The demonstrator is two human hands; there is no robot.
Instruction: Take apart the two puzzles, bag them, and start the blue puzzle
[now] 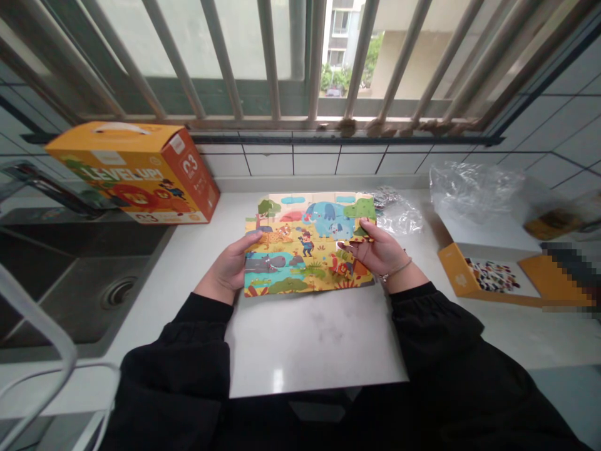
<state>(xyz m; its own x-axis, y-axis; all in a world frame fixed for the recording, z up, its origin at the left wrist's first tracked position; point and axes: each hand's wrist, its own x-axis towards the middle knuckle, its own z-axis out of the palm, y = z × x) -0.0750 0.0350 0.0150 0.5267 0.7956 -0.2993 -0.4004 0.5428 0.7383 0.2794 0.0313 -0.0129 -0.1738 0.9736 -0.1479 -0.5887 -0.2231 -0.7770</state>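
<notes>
You pinched the jigsaw (300,257) with left fingers (247,242) at its nine o'clock, right fingers (373,233) at three, probably keeping it joined.

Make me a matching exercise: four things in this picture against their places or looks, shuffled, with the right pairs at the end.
1. puzzle
2. LEVEL UP! box
3. sink
4. open box

A. dark, with a round drain
B. at the right, multicoloured contents showing
C. held between left hand and right hand
D. at the back left, white handle on top

Pairs: 1-C, 2-D, 3-A, 4-B
</notes>
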